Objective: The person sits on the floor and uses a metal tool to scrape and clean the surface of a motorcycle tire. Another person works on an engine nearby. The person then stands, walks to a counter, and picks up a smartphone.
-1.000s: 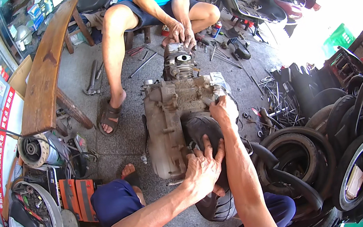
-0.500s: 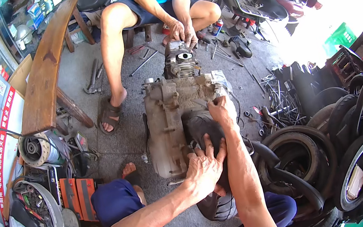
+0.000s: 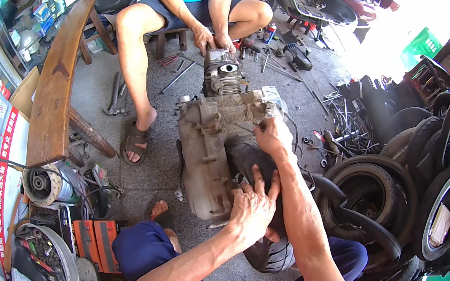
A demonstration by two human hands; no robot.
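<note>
A dirty scooter engine (image 3: 201, 144) lies on the floor in front of me, its finned cylinder (image 3: 224, 84) pointing away. The black rear wheel tyre (image 3: 249, 157) is fitted at its near right side. My left hand (image 3: 252, 211) rests across the tyre with fingers spread, gripping nothing. My right hand (image 3: 273, 135) is closed at the engine's right side, just beyond the tyre. From its fingers sticks a thin grey, flat-looking piece (image 3: 247, 127), whose kind I cannot make out. A co-worker's hands (image 3: 213, 41) touch the cylinder's far end.
Old tyres (image 3: 363, 191) are piled at the right, with scattered metal tools (image 3: 346, 125) beyond them. A wooden bench (image 3: 61, 79) stands at the left. Nearer are an orange-and-black case (image 3: 98, 246) and a parts bowl (image 3: 46, 250). A hammer (image 3: 114, 94) lies near the co-worker's foot.
My right hand has shifted slightly left and turned, bringing the thin grey piece into sight. The co-worker's hands have moved a little apart and left. My left hand stays on the tyre.
</note>
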